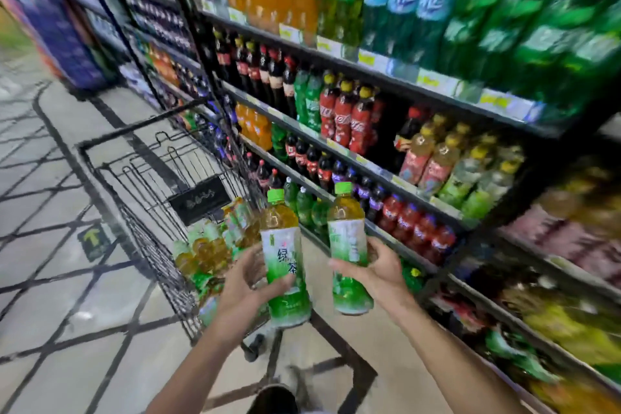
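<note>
Starting at the left, the cart (100,144) is standing on the tiled floor (67,279). A heap of green tea bottles (205,252) is lying in its near end (all the same green-capped kind, as far as the blur lets me tell).

Just at the cart's near right corner, my left grip (245,282) is wrapping round the label of the left bottle (285,262). The fingers are curling behind it and the thumb is crossing the front, so the grip is clamping fully on that bottle. The bottle is leaning slightly, cap up, right beside the cart's right wall. I am judging that it is being held this close because it belongs with the heap there.

A little further right of the cart, the right bottle (347,245) is hanging nearly upright, apart from the left one. My right grip (376,269) is clasping it from the right, fingers closing round the lower label. Taking each bottle by the middle is keeping the caps up and the weight balanced.

Right of the cart, the drinks shelf (369,70) is running along the aisle, packed with cola and green bottles.
</note>
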The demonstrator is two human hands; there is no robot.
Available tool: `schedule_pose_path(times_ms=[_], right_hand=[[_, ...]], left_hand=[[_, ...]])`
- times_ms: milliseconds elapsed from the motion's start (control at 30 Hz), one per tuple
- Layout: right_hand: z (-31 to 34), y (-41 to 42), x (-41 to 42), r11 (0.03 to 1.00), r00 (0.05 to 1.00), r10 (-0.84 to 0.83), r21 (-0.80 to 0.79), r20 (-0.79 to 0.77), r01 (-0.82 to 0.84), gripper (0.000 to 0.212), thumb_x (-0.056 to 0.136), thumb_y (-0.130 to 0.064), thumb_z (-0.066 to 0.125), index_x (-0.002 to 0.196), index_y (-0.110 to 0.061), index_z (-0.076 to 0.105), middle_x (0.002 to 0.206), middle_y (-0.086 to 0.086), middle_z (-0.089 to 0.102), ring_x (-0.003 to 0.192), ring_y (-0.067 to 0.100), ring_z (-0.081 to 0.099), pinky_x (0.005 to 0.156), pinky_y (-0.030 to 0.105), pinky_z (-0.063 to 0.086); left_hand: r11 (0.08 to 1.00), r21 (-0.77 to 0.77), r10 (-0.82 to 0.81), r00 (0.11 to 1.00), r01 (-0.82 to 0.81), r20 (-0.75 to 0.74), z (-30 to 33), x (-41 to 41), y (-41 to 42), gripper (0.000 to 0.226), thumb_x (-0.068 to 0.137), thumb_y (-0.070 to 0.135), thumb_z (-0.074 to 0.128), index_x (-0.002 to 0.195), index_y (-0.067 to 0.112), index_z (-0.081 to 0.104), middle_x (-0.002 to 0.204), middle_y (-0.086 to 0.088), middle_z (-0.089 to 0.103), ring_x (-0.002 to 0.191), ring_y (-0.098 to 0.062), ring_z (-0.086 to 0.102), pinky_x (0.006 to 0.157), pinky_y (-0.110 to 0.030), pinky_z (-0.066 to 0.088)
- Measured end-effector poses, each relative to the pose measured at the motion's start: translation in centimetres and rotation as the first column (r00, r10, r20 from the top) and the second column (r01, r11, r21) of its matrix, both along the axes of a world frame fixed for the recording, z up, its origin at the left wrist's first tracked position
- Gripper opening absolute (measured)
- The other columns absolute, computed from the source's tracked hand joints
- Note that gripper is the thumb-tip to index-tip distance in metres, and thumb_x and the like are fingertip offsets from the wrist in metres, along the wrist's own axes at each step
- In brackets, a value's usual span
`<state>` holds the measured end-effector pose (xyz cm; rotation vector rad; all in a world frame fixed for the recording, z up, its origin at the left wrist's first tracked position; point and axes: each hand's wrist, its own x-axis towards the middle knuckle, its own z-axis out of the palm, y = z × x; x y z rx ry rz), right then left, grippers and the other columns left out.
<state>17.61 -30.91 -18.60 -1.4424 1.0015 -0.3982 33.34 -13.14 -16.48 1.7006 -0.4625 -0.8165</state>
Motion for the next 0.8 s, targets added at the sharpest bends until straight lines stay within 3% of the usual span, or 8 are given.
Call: schedule_pose_path(times_ms=[67,200,333,467,633,733,800], right_hand=[[1.6,0.2,-3.6,0.993,0.997,-0.070,-0.093,-0.017,0.068,0.057,0.053,-0.035,0.099,0.101,-0.029,0.068,0.092,-0.008,0.077,0.084,0.003,0.072,0.077,0.027,0.059],[4.6,1.3,-10.8,0.927,0.966,-0.256,-0.278,0.023,0.252,0.057,0.056,-0.029,0.099,0.101,-0.034,0.064,0.103,-0.013,0.071,0.088,-0.011,0.064,0.072,0.007,0.046],[7.6,3.9,-17.2,0.835,0.909,-0.412,-0.374,0.064,0.404,0.054,0.061,-0.032,0.096,0.104,-0.037,0.063,0.106,-0.014,0.067,0.093,-0.016,0.059,0.074,0.003,0.042],[10.8,7.2,-22.3,0.751,0.844,-0.531,-0.416,0.080,0.512,0.050,0.065,-0.031,0.095,0.106,-0.031,0.067,0.105,-0.019,0.064,0.091,-0.020,0.057,0.071,0.003,0.041],[14.1,10.6,-28.6,0.671,0.782,-0.615,-0.453,0.103,0.587,0.057,0.066,-0.020,0.094,0.096,-0.046,0.054,0.101,-0.028,0.060,0.086,-0.031,0.051,0.071,-0.002,0.040],[15.4,12.3,-32.6,0.640,0.766,-0.624,-0.463,0.152,0.613,0.073,0.066,-0.030,0.094,0.121,-0.052,0.053,0.106,-0.026,0.066,0.097,-0.022,0.056,0.075,0.001,0.043],[16.1,13.2,-35.6,0.611,0.762,-0.616,-0.489,0.200,0.622,0.087,0.068,-0.033,0.092,0.136,-0.057,0.044,0.108,-0.031,0.068,0.102,-0.014,0.060,0.079,0.004,0.045]], left_hand=[[0.996,-0.008,-0.089,0.995,0.089,0.046,1.3,-2.5,-1.2,0.061,0.068,0.020,0.091,0.115,0.040,0.058,0.102,0.031,0.071,0.100,0.017,0.061,0.096,-0.018,0.045],[0.968,-0.031,-0.243,0.964,0.247,0.110,2.5,-6.2,-3.1,0.074,0.061,0.022,0.097,0.126,0.029,0.062,0.117,0.012,0.074,0.112,-0.005,0.067,0.093,-0.024,0.050],[0.908,-0.075,-0.399,0.904,0.413,0.152,4.6,-10.5,-4.7,0.072,0.062,0.020,0.091,0.128,0.022,0.061,0.114,0.006,0.076,0.107,-0.010,0.070,0.096,-0.029,0.054],[0.819,-0.177,-0.524,0.838,0.545,0.153,6.6,-15.0,-5.6,0.068,0.063,0.020,0.089,0.123,0.029,0.059,0.107,0.024,0.073,0.098,0.009,0.067,0.079,-0.005,0.050],[0.733,-0.267,-0.602,0.779,0.626,0.173,8.9,-20.3,-6.1,0.071,0.060,0.016,0.089,0.124,0.026,0.060,0.112,0.015,0.075,0.103,-0.001,0.069,0.083,-0.009,0.050],[0.685,-0.313,-0.639,0.749,0.658,0.176,10.8,-24.2,-6.1,0.080,0.060,0.017,0.091,0.132,0.026,0.056,0.115,0.005,0.074,0.108,-0.012,0.070,0.084,-0.015,0.054],[0.659,-0.345,-0.650,0.737,0.668,0.185,12.5,-27.2,-5.8,0.084,0.062,0.015,0.090,0.136,0.031,0.053,0.112,0.002,0.074,0.105,-0.006,0.070,0.081,-0.013,0.054]])
